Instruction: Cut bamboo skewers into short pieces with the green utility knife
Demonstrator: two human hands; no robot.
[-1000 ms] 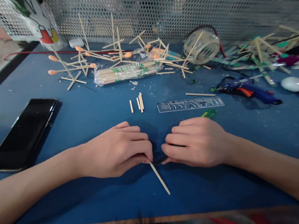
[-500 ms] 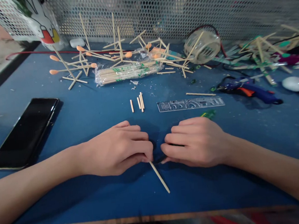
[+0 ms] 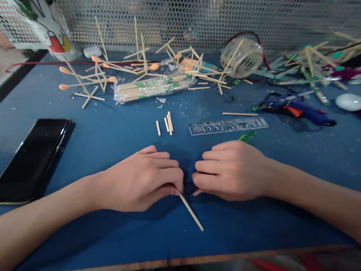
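Observation:
My left hand (image 3: 146, 178) is closed, pinching the upper end of a thin wooden stick (image 3: 192, 212) against the blue table. The stick slants down toward the table's front edge. My right hand (image 3: 234, 171) is also closed, just to the right of the stick. From its fingertips a thin dark blade (image 3: 189, 194) reaches to the stick near the left fingers; the rest of that tool is hidden in the hand. Beyond my hands lie several short cut sticks (image 3: 168, 124) and a clear ruler (image 3: 228, 126).
A phone (image 3: 27, 159) lies at left. At right are a blue glue gun (image 3: 301, 109), a white egg-shaped object (image 3: 350, 102) and a loose stick (image 3: 240, 114). Behind stand a bagged bundle of sticks (image 3: 154, 87), glued stick frames and a clear plastic cup (image 3: 243, 58), before a perforated metal panel (image 3: 173, 18).
The view has shifted slightly. My right hand and the blade have stirred only a little; the left hand keeps its pinch on the stick.

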